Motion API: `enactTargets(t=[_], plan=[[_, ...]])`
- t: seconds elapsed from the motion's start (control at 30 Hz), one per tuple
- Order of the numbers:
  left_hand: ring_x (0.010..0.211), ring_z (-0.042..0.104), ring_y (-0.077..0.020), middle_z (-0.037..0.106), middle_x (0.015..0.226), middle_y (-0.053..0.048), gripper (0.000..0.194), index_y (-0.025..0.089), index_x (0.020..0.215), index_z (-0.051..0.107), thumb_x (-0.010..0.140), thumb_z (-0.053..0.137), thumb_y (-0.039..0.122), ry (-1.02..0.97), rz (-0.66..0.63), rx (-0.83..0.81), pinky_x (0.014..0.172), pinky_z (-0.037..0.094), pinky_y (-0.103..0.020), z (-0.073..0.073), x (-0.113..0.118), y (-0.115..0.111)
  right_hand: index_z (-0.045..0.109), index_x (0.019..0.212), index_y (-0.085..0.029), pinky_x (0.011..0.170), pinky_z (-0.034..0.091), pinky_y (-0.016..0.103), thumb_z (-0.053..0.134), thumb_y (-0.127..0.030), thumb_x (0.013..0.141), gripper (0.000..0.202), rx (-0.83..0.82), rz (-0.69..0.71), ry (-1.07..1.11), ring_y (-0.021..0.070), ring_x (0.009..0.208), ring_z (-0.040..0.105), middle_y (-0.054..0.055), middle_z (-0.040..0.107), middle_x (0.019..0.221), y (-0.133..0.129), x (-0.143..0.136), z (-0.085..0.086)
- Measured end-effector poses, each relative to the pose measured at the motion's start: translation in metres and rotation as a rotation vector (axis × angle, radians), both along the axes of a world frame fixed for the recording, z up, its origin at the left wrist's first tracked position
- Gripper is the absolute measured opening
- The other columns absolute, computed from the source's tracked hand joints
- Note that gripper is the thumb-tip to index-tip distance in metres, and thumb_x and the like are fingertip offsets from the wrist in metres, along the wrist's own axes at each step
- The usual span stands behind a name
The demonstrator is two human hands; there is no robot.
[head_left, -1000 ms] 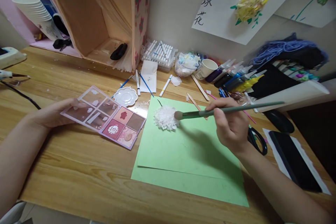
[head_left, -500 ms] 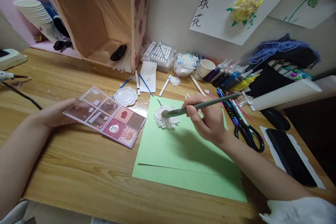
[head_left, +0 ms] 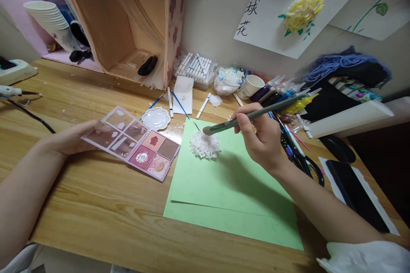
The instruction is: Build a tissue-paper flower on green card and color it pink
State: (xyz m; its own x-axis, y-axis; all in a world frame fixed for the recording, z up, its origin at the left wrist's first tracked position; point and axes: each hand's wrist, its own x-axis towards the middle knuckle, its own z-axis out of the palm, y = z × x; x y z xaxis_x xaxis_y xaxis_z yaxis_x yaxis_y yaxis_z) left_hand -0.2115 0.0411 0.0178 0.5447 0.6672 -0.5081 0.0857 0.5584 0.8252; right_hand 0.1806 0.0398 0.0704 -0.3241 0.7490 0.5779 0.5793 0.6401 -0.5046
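Observation:
My left hand (head_left: 81, 136) grips the lid end of an open makeup palette (head_left: 150, 151), whose four pans are pink, red and brown. In my right hand (head_left: 258, 134) is a makeup brush (head_left: 227, 124) with a grey-green handle, pinched between thumb and fingers. The bristle tip is at the upper edge of a white ruffled paper flower (head_left: 205, 145); whether it touches is hard to tell. Under the flower lie light green paper sheets (head_left: 230, 192), overlapping. A short dark stem line shows above the flower.
Behind the paper are a white flower-shaped paint dish (head_left: 156, 118), loose markers (head_left: 203, 106), a marker box (head_left: 195, 69), a plastic bowl of scraps (head_left: 228, 80) and a paper cup (head_left: 252, 86). To the right lie scissors (head_left: 307, 166) and a black phone-like slab (head_left: 357, 196).
The brush tip has lifted from the middle of the flower toward its upper edge, my right hand rising with it. My left hand still holds the palette; the whole view has shifted slightly.

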Motion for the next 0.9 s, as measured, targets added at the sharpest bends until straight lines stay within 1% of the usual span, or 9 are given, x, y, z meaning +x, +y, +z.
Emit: enactTargets(t=[0.1,0.23,0.3,0.33,0.43,0.53,0.6,0.7,0.9], plan=[[0.090,0.066,-0.0302,0.073,0.078,-0.003,0.063,0.007,0.129,0.048,0.073,0.042,0.036,-0.001,0.013,-0.008,0.082,0.053,-0.036,-0.001,-0.001,-0.001,0.053,0.083,-0.022,0.054,0.040,0.029,0.044,-0.030,0.092,0.015,-0.042,-0.021,0.022,0.0138,0.056,0.052,0.000,0.053,0.065,-0.005,0.006,-0.005],[0.092,0.065,-0.0300,0.073,0.083,-0.004,0.062,0.008,0.127,0.050,0.073,0.042,0.037,-0.014,0.019,-0.015,0.083,0.052,-0.035,-0.002,-0.001,-0.001,0.054,0.085,-0.025,0.052,0.043,0.030,0.043,-0.032,0.093,0.015,-0.025,-0.092,0.358,0.0145,0.058,0.055,0.002,0.054,0.074,-0.010,0.008,-0.006],[0.096,0.064,-0.0296,0.073,0.088,-0.005,0.063,0.007,0.129,0.048,0.074,0.042,0.036,-0.035,-0.002,-0.029,0.085,0.051,-0.036,-0.001,0.000,-0.001,0.054,0.087,-0.026,0.052,0.045,0.031,0.042,-0.031,0.094,0.015,-0.105,-0.043,0.462,0.0158,0.062,0.059,0.003,0.056,0.078,-0.015,0.004,-0.005],[0.096,0.064,-0.0295,0.073,0.091,-0.006,0.064,0.006,0.130,0.046,0.074,0.043,0.036,-0.049,-0.018,-0.036,0.086,0.050,-0.036,0.000,0.000,-0.001,0.054,0.089,-0.026,0.053,0.046,0.031,0.041,-0.031,0.094,0.015,-0.167,0.015,0.474,0.0163,0.064,0.060,0.003,0.056,0.078,-0.019,0.000,-0.004],[0.095,0.064,-0.0288,0.072,0.096,-0.009,0.066,0.003,0.133,0.043,0.076,0.044,0.036,-0.087,-0.045,-0.050,0.088,0.048,-0.036,0.003,0.001,-0.002,0.056,0.094,-0.024,0.057,0.049,0.029,0.040,-0.027,0.094,0.016,-0.305,0.272,0.360,0.0159,0.069,0.061,0.003,0.059,0.080,-0.030,-0.017,-0.006],[0.091,0.066,-0.0263,0.072,0.097,-0.010,0.063,0.002,0.133,0.042,0.078,0.043,0.034,-0.117,-0.035,-0.062,0.086,0.048,-0.034,0.003,0.001,-0.002,0.057,0.098,-0.020,0.066,0.049,0.030,0.043,-0.024,0.093,0.015,-0.229,0.519,0.128,0.0155,0.075,0.060,0.004,0.064,0.083,-0.039,-0.039,-0.011],[0.090,0.066,-0.0250,0.072,0.099,-0.011,0.061,0.001,0.132,0.042,0.079,0.042,0.032,-0.137,-0.032,-0.068,0.085,0.048,-0.033,0.002,0.001,-0.003,0.056,0.099,-0.019,0.068,0.048,0.030,0.043,-0.023,0.093,0.015,-0.153,0.607,0.011,0.0154,0.075,0.058,0.005,0.066,0.084,-0.041,-0.051,-0.014],[0.090,0.066,-0.0250,0.070,0.103,-0.014,0.060,0.000,0.130,0.044,0.079,0.041,0.032,-0.175,-0.065,-0.053,0.085,0.048,-0.034,0.000,0.002,-0.003,0.055,0.097,-0.019,0.065,0.047,0.028,0.042,-0.022,0.093,0.014,-0.128,0.647,-0.057,0.0149,0.071,0.056,0.005,0.066,0.081,-0.039,-0.060,-0.015],[0.096,0.064,-0.0266,0.067,0.112,-0.016,0.057,0.001,0.129,0.045,0.081,0.039,0.032,-0.217,-0.106,-0.063,0.090,0.045,-0.037,-0.001,0.002,-0.001,0.056,0.095,-0.020,0.064,0.046,0.028,0.045,-0.018,0.090,0.012,-0.156,0.620,-0.044,0.0154,0.071,0.056,0.004,0.065,0.079,-0.033,-0.059,-0.009]])
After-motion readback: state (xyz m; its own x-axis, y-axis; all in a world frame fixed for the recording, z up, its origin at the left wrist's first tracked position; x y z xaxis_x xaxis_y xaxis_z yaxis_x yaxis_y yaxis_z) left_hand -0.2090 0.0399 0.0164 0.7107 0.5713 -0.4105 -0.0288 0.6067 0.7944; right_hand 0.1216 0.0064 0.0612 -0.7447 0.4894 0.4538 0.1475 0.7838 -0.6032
